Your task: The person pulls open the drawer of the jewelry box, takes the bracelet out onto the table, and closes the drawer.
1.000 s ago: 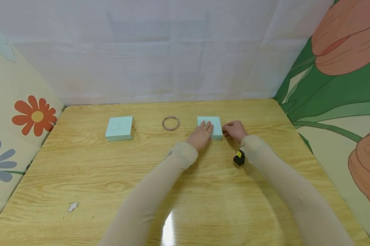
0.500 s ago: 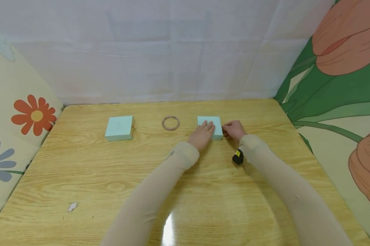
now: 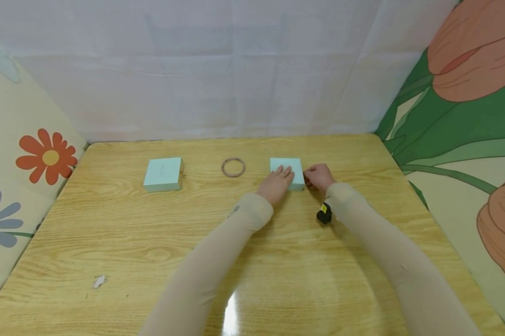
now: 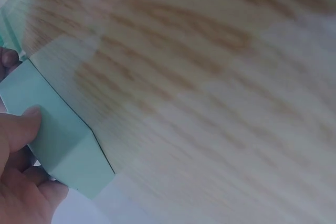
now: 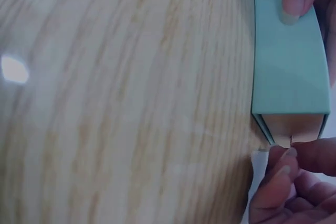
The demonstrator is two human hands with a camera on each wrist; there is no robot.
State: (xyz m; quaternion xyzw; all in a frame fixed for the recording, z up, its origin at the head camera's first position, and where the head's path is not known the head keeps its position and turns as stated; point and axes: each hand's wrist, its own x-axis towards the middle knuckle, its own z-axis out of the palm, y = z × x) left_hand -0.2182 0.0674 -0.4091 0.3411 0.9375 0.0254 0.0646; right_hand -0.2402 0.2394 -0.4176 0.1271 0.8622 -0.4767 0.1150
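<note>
My left hand lies over a pale mint-green box in the head view, with its fingers across the lid. Its thumb presses the long near side of the box in the left wrist view. At the box's right end, my right hand has its fingertips close together. The right wrist view shows that end as a brownish inner panel between green walls. There the right thumb and finger pinch a small thin tab, mostly hidden by the fingertips.
A second mint-green box stands on the left of the wood-grain table. Between the boxes lies a thin mauve ring. A small white patch marks the table at the lower left. White cloth rises behind the table.
My left hand has slid slightly to the right on the lid. The right wrist has turned a little, while its fingertips stay at the box's end.
</note>
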